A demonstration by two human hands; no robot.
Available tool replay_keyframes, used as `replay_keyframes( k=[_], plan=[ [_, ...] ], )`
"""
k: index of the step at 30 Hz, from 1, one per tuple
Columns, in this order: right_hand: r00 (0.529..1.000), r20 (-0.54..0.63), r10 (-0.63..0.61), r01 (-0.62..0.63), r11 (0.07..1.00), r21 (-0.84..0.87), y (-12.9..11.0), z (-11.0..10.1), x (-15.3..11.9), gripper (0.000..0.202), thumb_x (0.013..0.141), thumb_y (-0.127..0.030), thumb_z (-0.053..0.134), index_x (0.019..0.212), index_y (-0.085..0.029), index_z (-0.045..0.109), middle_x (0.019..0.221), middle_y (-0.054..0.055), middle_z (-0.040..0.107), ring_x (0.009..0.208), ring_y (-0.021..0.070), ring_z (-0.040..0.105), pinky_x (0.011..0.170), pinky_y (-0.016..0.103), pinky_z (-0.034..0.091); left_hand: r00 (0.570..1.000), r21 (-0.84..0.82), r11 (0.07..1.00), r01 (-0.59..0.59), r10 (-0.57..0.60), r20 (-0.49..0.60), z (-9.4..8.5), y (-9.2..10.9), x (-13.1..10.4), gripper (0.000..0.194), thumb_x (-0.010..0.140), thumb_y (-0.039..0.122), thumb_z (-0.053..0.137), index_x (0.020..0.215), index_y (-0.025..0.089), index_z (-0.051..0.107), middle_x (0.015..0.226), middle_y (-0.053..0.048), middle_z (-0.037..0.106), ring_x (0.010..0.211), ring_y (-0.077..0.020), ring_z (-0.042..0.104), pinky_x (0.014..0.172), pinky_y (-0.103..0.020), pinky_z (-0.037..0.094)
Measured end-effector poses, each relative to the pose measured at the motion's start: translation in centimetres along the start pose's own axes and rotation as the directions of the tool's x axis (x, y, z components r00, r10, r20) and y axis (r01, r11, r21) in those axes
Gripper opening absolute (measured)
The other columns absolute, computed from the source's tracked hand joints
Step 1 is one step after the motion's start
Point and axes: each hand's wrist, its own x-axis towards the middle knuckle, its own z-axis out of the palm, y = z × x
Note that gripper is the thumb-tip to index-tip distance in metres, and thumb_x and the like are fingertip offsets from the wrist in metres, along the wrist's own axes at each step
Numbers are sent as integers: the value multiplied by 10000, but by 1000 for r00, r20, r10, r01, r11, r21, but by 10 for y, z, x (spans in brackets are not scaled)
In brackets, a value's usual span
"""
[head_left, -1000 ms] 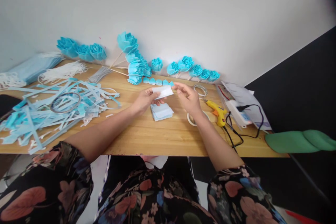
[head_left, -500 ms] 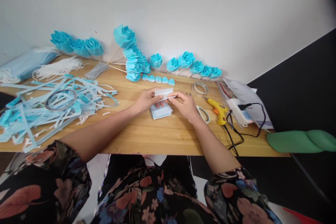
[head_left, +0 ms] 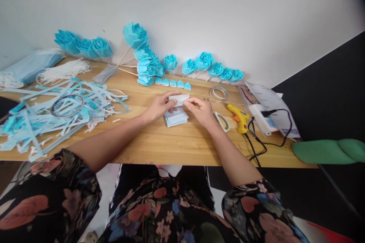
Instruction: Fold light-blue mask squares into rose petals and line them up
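A small pale blue-white piece of fabric (head_left: pixel 179 100) is held between my two hands, above the table. My left hand (head_left: pixel 161 106) pinches its left part, thumb on the near face and fingers behind. At its right end, my right hand (head_left: pixel 201 109) grips the edge between thumb and forefinger. Just below lies a stack of similar fabric pieces (head_left: pixel 175 118) on the wood. Behind my hands stands a short row of small folded blue petals (head_left: pixel 173 83).
Blue fabric flowers (head_left: pixel 145 66) on sticks lean along the wall. Cut strips (head_left: pixel 57 114) heap at left, near face masks (head_left: pixel 34 66). To the right are scissors (head_left: pixel 222 122), a roll of tape (head_left: pixel 219 93), a yellow glue gun (head_left: pixel 240 117), a power strip (head_left: pixel 264 120) and a green object (head_left: pixel 322 151).
The fabric piece has been turned so that its lower edge lies flatter, with my right fingers drawn together at its right end. The view has shifted slightly.
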Motion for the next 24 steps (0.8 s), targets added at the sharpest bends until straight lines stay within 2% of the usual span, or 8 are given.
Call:
replay_keyframes(
  k=[5,12,17,21,24],
  plan=[
    [1000,-15,10,-10,1000,13,2,3,1,223,838,-417,664,823,-201,721,749,-5,696,690,144,613,653,253,469,995,77,996,-41,48,-85,3,2,-1,379,829,254,634,1193,153,665,1132,-80,703,747,-111,645,647,-219,535],
    [998,-52,40,-38,999,32,4,5,1,182,822,-383,679,844,-204,700,776,0,697,695,139,617,663,257,489,994,104,994,-40,50,-99,4,-2,0,391,816,257,629,1187,141,673,1137,-88,703,762,-130,644,636,-225,509],
    [999,-19,49,-47,992,120,6,8,1,217,830,-380,672,969,-214,668,809,10,711,718,153,660,665,273,529,996,185,980,-67,78,-50,7,5,-4,534,803,403,678,1257,126,633,1219,-129,677,930,-214,672,750,-293,526],
    [999,-14,48,-46,989,139,5,8,2,308,828,-354,678,1111,-235,649,798,0,705,710,163,666,681,298,546,983,271,951,-146,171,-73,9,8,-4,549,736,258,730,1264,147,625,1298,-123,646,1163,-265,601,947,-344,481],
    [999,3,40,-40,988,150,3,7,1,386,838,-335,666,1209,-239,619,796,-1,708,703,172,669,705,323,557,982,186,976,-114,139,-130,8,4,-3,549,741,164,681,1285,162,605,1279,-105,648,1071,-227,627,877,-309,496]
  ],
)
